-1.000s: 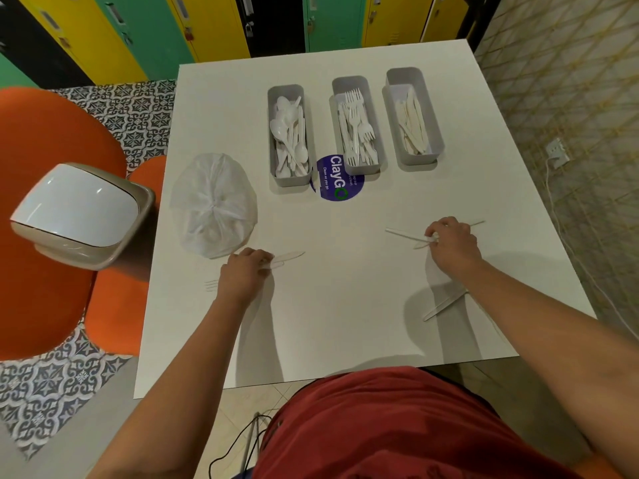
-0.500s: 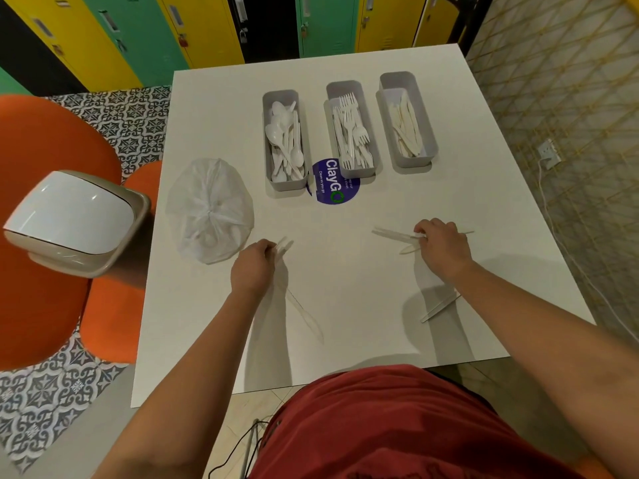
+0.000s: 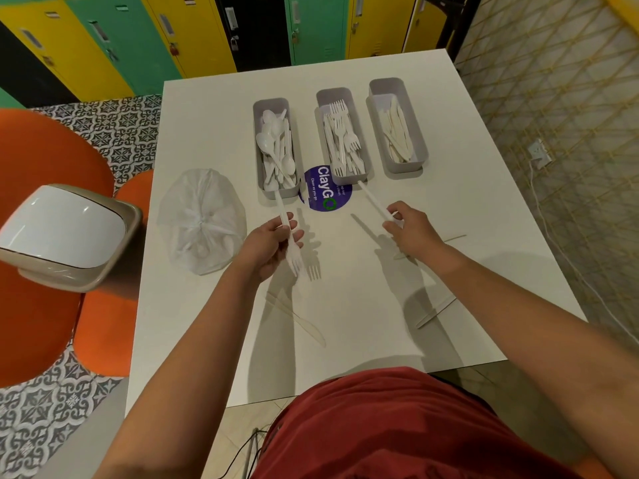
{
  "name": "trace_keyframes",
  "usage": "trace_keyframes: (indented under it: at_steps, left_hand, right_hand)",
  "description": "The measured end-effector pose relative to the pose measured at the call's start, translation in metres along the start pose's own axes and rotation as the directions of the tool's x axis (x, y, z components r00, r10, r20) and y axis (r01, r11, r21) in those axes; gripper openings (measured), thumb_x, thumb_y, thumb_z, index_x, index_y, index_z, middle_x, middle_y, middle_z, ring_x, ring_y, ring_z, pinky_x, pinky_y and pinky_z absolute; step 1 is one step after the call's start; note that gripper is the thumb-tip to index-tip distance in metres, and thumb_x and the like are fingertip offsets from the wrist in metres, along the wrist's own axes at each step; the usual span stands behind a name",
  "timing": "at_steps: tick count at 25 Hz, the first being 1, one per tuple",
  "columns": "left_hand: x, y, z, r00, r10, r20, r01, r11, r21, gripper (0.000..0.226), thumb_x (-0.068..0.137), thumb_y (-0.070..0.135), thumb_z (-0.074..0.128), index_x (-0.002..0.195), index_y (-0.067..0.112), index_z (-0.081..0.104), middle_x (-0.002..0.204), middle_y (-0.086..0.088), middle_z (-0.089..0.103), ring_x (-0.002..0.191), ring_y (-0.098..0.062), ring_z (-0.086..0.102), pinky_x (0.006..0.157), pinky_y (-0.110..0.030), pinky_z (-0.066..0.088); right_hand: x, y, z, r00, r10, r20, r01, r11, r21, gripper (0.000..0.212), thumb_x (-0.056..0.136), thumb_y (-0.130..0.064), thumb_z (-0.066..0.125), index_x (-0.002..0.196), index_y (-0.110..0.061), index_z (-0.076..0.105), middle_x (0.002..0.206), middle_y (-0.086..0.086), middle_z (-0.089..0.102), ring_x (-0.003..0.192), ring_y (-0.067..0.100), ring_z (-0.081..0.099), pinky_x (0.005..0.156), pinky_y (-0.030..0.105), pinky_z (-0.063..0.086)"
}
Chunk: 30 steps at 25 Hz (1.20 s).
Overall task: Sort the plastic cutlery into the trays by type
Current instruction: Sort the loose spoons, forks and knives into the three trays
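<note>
Here the left hand [image 3: 268, 245] pinches a white fork [image 3: 288, 233] above the table [image 3: 363, 323], tines toward the person, handle end aimed at the spoon tray [image 3: 276, 146]. The right hand [image 3: 409, 231] grips a white utensil [image 3: 375, 202] by one end, its long axis slanting up-left toward the fork tray [image 3: 342, 133]; which type it is, I cannot tell. The knife tray [image 3: 397, 124] stands rightmost. Open tabletop lies between the hands; one knife [image 3: 301, 321] and another piece [image 3: 434, 312] lie near the front edge
</note>
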<state>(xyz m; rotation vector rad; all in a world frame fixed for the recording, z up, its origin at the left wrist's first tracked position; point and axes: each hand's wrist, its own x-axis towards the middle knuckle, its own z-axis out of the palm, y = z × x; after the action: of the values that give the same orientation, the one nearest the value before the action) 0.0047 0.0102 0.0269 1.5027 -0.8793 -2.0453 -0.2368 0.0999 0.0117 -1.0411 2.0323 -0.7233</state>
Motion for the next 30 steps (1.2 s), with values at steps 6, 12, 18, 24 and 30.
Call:
trace_keyframes:
  at_steps: [6,12,18,24,30]
  left_hand:
    - [0.008,0.003,0.015,0.997,0.023,-0.069,-0.01,0.983,0.181,0.032,0.1,0.011,0.038,0.125,0.019,0.055,0.096,0.003,0.059,0.074,-0.013,0.053,0.076,-0.028,0.046]
    - [0.014,0.008,0.028,0.998,0.026,-0.054,-0.017,0.986,0.164,0.031,0.094,-0.005,0.045,0.123,0.0,0.054,0.095,-0.002,0.063,0.085,-0.014,0.062,0.094,-0.033,0.051]
    - [0.023,0.018,0.04,0.982,0.092,-0.165,-0.045,0.962,0.268,0.028,0.099,0.018,0.045,0.123,0.008,0.055,0.087,0.004,0.063,0.064,-0.012,0.058,0.058,-0.024,0.05]
    - [0.046,0.03,0.033,0.927,0.151,-0.344,-0.078,0.973,0.217,0.037,0.094,0.003,0.034,0.128,0.003,0.05,0.087,-0.001,0.057,0.061,-0.012,0.048,0.056,-0.027,0.042]
    - [0.058,0.043,0.021,0.922,0.126,-0.367,-0.059,0.98,0.189,0.039,0.089,-0.002,0.036,0.125,0.005,0.05,0.081,-0.001,0.058,0.067,-0.015,0.053,0.06,-0.027,0.045]
  right_hand:
    - [0.007,-0.008,-0.006,1.0,-0.016,0.02,0.016,1.0,-0.006,0.03,0.096,-0.004,0.037,0.122,-0.01,0.051,0.099,0.005,0.05,0.074,0.022,0.051,0.064,0.028,0.043]
    - [0.017,-0.016,-0.012,0.992,0.126,-0.018,-0.124,0.99,0.07,0.031,0.096,-0.001,0.028,0.117,-0.013,0.048,0.097,0.011,0.053,0.054,0.017,0.051,0.046,0.024,0.042]
    - [0.032,-0.02,-0.013,0.997,0.072,0.012,-0.072,0.997,0.033,0.018,0.099,-0.024,0.034,0.099,-0.011,0.047,0.081,0.003,0.051,0.058,0.02,0.05,0.047,0.024,0.04]
    - [0.057,-0.051,-0.001,0.996,-0.031,0.08,0.03,1.0,0.008,0.012,0.095,-0.014,0.035,0.094,-0.014,0.047,0.071,-0.003,0.045,0.062,0.012,0.041,0.056,0.027,0.032]
    - [0.096,-0.109,0.041,0.983,-0.029,0.183,0.037,0.999,-0.036,0.01,0.094,-0.014,0.036,0.094,-0.017,0.045,0.076,-0.004,0.045,0.064,0.011,0.045,0.053,0.021,0.028]
